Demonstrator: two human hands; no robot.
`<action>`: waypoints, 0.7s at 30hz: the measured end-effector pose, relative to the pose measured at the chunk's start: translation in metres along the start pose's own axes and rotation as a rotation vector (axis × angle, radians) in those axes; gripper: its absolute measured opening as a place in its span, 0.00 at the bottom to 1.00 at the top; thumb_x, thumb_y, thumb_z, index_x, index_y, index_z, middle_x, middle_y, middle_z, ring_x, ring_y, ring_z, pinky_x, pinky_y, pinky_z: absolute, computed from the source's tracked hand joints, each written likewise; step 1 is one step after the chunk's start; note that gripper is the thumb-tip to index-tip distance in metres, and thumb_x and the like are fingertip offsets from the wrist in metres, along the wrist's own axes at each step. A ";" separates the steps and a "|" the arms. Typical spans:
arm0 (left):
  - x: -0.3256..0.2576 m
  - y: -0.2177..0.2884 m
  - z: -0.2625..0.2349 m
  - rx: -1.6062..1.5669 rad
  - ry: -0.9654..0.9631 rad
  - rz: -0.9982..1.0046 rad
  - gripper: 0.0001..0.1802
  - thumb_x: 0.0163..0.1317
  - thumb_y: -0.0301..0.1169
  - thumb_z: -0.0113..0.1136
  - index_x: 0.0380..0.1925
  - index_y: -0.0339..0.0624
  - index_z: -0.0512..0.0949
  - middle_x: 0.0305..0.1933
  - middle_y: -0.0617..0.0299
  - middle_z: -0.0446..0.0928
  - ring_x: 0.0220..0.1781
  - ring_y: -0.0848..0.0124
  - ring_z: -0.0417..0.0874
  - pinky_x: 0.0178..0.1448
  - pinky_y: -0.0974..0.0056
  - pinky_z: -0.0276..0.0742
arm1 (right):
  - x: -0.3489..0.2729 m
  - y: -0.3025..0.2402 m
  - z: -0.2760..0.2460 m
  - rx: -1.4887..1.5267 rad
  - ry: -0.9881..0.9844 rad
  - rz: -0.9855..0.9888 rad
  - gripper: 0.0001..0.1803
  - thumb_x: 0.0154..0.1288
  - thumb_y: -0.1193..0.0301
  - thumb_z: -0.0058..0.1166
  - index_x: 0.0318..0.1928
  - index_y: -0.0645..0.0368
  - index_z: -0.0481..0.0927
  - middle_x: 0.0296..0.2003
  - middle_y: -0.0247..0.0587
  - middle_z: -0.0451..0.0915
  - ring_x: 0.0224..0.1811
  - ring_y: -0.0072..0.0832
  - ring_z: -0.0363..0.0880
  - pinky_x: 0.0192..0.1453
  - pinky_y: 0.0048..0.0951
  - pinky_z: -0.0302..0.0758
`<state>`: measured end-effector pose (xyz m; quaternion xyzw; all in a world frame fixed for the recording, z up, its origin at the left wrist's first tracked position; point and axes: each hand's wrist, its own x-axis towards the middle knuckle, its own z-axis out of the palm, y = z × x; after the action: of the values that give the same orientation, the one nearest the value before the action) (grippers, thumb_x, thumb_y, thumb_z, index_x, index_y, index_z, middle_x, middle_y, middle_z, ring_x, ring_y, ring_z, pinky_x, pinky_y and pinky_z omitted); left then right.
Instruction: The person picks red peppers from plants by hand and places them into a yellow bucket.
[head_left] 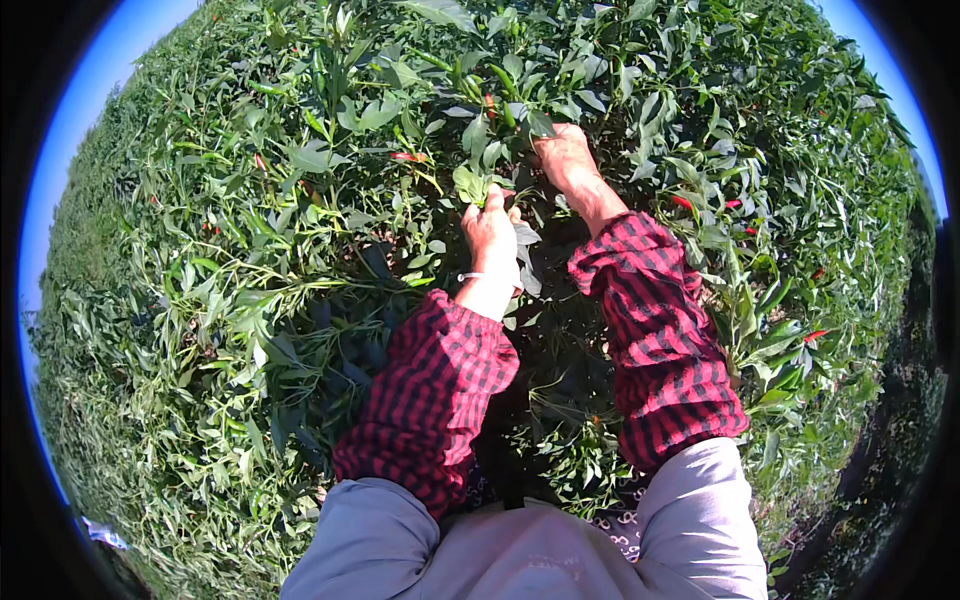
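Left hand, a thin band at its wrist, was raised into the pepper plant; its fingers were pressed together, pinching a leafy sprig that stood just above the fingertips. Right hand reached deeper among the leaves, fingers hidden by foliage, so their state could not be told. Red peppers hung to the right, apart from both hands.
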<state>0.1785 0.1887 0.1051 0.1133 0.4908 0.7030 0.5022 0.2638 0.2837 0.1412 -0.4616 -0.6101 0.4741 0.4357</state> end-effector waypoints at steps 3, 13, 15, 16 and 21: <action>0.021 0.005 -0.014 -0.023 0.038 -0.015 0.11 0.64 0.37 0.51 0.32 0.40 0.71 0.20 0.65 0.67 0.18 0.74 0.69 0.20 0.66 0.68 | -0.036 -0.001 -0.038 0.467 -0.194 0.139 0.08 0.65 0.67 0.41 0.32 0.56 0.71 0.19 0.27 0.69 0.17 0.14 0.61 0.17 0.16 0.54; 0.130 -0.004 -0.084 0.007 -0.778 0.642 0.19 0.60 0.27 0.52 0.51 0.33 0.67 0.49 0.58 0.74 0.50 0.73 0.74 0.57 0.69 0.67 | -0.097 0.031 0.014 0.179 -0.372 -0.325 0.08 0.64 0.74 0.47 0.42 0.62 0.76 0.30 0.32 0.77 0.32 0.21 0.73 0.35 0.22 0.71; 0.051 0.011 -0.012 0.057 -0.947 0.032 0.20 0.61 0.28 0.51 0.53 0.32 0.66 0.49 0.56 0.74 0.52 0.71 0.74 0.57 0.68 0.67 | -0.114 0.059 -0.024 0.194 -0.321 -0.232 0.08 0.63 0.73 0.48 0.39 0.63 0.76 0.33 0.31 0.75 0.36 0.21 0.72 0.42 0.22 0.68; 0.038 0.024 -0.013 0.287 -1.060 0.012 0.21 0.62 0.30 0.52 0.54 0.33 0.67 0.51 0.55 0.73 0.53 0.71 0.73 0.57 0.68 0.67 | -0.122 0.053 -0.022 0.028 -0.296 -0.161 0.09 0.62 0.72 0.49 0.40 0.63 0.75 0.36 0.33 0.74 0.39 0.22 0.72 0.44 0.22 0.67; 0.015 0.044 -0.021 0.400 -1.309 -0.001 0.23 0.55 0.31 0.57 0.51 0.36 0.70 0.52 0.52 0.70 0.53 0.68 0.73 0.55 0.66 0.70 | -0.153 0.067 -0.023 0.548 -0.233 -0.223 0.17 0.56 0.76 0.53 0.47 0.59 0.70 0.47 0.36 0.73 0.46 0.26 0.72 0.52 0.26 0.68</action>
<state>0.1312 0.1886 0.1252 0.6052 0.2066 0.3856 0.6652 0.3255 0.1470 0.0646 -0.1999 -0.5522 0.6200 0.5203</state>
